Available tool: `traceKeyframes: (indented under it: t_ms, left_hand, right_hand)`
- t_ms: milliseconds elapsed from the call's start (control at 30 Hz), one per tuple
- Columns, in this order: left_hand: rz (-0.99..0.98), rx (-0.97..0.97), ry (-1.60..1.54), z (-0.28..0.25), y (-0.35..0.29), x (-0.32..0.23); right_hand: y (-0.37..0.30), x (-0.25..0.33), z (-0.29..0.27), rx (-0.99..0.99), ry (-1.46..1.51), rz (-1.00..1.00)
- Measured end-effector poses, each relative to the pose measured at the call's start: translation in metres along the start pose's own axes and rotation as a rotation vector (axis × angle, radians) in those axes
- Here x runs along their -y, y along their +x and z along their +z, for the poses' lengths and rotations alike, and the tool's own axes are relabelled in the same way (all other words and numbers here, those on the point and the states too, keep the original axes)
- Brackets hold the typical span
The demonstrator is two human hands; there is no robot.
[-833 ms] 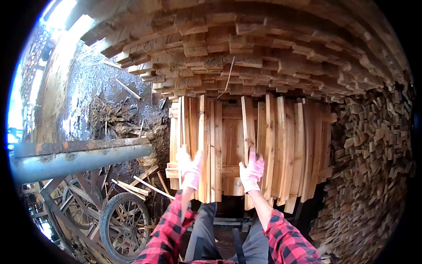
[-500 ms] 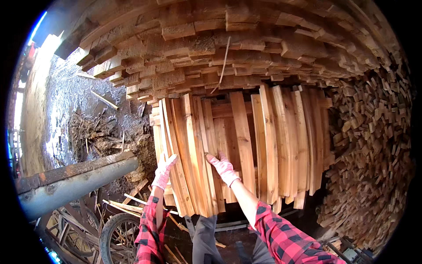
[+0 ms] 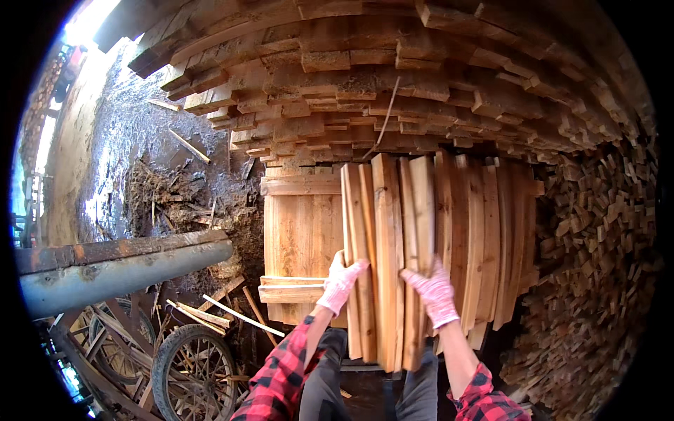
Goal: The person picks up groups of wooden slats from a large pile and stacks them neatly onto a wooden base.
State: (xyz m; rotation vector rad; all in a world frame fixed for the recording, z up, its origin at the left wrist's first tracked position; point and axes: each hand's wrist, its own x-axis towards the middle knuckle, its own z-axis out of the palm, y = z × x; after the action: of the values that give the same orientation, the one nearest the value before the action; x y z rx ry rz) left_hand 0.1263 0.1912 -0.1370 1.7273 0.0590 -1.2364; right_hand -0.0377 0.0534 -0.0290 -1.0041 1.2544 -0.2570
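Between my two hands is a bundle of long wooden slats (image 3: 386, 259), standing side by side on edge. My left hand (image 3: 341, 283), in a pale pink glove, presses against the bundle's left side with its thumb over the top. On the right side my right hand (image 3: 434, 293), gloved alike, grips the bundle with its thumb across the slats; its far fingers are hidden. More loose slats (image 3: 484, 238) lie to the right of the bundle. Under them all is a layer of flat boards (image 3: 302, 235) with crosswise battens (image 3: 298, 185), bare on the left.
Stacked planks (image 3: 337, 91) rise like a wall at the far side. A big pile of cut wood ends (image 3: 576, 281) fills the right. On the left are a grey metal beam (image 3: 126, 270), a spoked wheel (image 3: 194, 372), wood scraps and wet ground (image 3: 112, 161).
My hands have shifted to the right, pushing the slats together and along with them. The boards and battens on the left now show where slats lay before.
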Motion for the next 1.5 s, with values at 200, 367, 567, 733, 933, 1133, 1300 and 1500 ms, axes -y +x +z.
traceKeyframes:
  t_ms: [200,367,567,733,933,1133,1300,1500]
  left_hand:
    - [-0.040,-0.004,-0.072,0.015,-0.004,-0.023]
    - [-0.053,0.085,-0.540,-0.099,0.035,0.031]
    - [0.236,-0.286,0.001,-0.097,0.036,0.001]
    - [0.417,-0.744,0.599,-0.036,0.026,0.006]
    - [0.155,-0.632,0.652,-0.052,0.029,-0.012]
    - [0.268,-0.607,0.371,-0.113,0.019,0.019]
    - [0.284,-0.550,0.346,-0.164,0.039,-0.007]
    - [0.245,-0.556,0.399,-0.152,0.045,-0.030]
  right_hand:
    - [0.045,0.045,-0.101,-0.722,-1.277,-0.078]
    - [0.094,-0.018,-0.117,-0.757,-1.539,-0.299]
    - [0.098,-0.028,-0.110,-0.841,-1.611,-0.316]
    - [0.093,-0.015,-0.102,-0.806,-1.596,-0.255]
    - [0.093,-0.017,-0.102,-0.830,-1.575,-0.275]
    - [0.094,-0.017,-0.102,-0.853,-1.610,-0.287]
    - [0.094,-0.017,-0.098,-0.824,-1.599,-0.212]
    - [0.093,-0.019,-0.101,-0.834,-1.624,-0.201]
